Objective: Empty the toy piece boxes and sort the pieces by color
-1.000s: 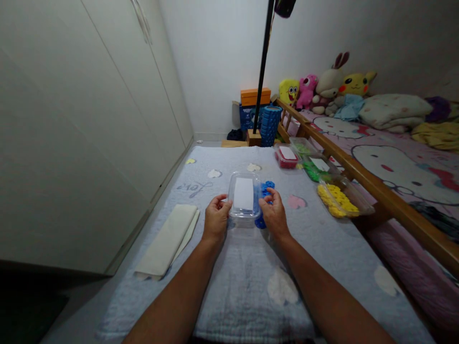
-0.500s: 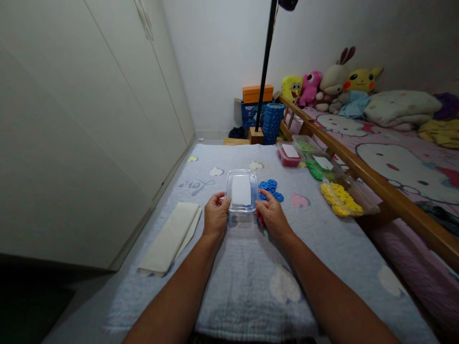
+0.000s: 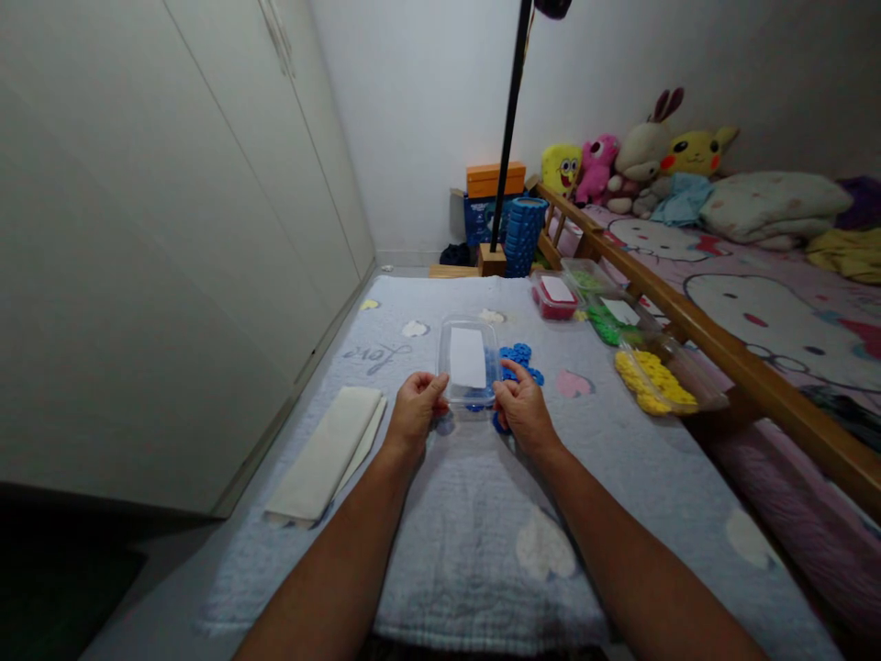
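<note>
A clear plastic container (image 3: 490, 344) with a blank white label (image 3: 467, 358) is held up over the middle of the cloth, its face tilted toward me. I cannot tell whether it is the lid alone or a lid on its box. My left hand (image 3: 416, 408) pinches its near left corner, thumb on top. At the near right corner my right hand (image 3: 521, 404) grips the edge between thumb and fingers. Blue flower-shaped plastic pieces (image 3: 524, 365) lie just beyond my right hand; some blue shows through the clear plastic and below its rim.
A folded cream cloth (image 3: 327, 454) lies left. Along the right edge stand clear boxes with red pieces (image 3: 556, 309), green pieces (image 3: 606, 326) and yellow pieces (image 3: 651, 381), beside a wooden bed rail (image 3: 661, 275). A black pole (image 3: 507, 138) rises at the far end; a white cabinet (image 3: 172, 275) borders the left.
The container has moved slightly away and to the right, and its tilt has changed. More of the blue pieces shows at its near edge. Both hands keep their hold.
</note>
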{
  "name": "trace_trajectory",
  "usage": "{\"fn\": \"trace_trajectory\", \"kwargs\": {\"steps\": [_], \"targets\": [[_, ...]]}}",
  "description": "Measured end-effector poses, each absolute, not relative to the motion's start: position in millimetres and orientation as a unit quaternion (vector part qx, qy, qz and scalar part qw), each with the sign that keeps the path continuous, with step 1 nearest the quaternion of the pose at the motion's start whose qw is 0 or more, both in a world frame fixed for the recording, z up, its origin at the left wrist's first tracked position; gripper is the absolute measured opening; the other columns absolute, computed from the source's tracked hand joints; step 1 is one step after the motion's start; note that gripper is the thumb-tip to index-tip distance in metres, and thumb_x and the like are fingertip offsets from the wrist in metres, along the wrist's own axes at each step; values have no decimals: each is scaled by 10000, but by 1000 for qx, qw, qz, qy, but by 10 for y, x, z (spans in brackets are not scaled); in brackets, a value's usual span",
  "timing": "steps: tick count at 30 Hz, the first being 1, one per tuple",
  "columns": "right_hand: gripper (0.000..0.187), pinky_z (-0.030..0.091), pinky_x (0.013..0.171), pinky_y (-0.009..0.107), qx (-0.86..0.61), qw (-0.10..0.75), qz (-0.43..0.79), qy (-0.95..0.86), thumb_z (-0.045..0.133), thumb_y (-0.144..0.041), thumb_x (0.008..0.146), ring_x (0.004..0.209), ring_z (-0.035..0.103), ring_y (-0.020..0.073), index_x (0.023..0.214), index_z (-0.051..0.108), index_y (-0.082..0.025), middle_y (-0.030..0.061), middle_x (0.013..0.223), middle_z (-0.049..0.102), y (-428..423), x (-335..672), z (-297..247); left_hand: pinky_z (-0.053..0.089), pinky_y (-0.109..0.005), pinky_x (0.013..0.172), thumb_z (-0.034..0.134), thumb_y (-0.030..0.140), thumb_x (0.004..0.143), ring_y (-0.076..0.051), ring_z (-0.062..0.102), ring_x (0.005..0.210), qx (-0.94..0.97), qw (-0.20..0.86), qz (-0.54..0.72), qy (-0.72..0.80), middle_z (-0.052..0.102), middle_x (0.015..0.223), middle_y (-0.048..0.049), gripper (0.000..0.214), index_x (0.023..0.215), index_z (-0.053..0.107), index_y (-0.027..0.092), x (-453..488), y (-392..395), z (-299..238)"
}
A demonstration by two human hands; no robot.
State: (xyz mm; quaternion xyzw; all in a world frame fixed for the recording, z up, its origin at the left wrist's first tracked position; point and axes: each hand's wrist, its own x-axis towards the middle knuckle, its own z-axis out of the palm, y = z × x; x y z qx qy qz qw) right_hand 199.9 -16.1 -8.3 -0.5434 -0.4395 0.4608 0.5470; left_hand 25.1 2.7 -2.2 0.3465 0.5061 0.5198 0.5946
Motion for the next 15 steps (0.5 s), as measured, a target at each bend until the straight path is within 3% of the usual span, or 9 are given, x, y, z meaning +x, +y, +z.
{"fn": "trace_trajectory", "kwargs": {"steps": [15], "targets": [[695,300,422,187,-542,551,462,-434,674,-442,759,445,384,75,1380,495,-186,-118,575,445,-131,2003,-164,476,-213,494,838,433,596,-79,542,464,365,550,557,504,563,597,70,443,815,549,178,280,42,-110]]}}
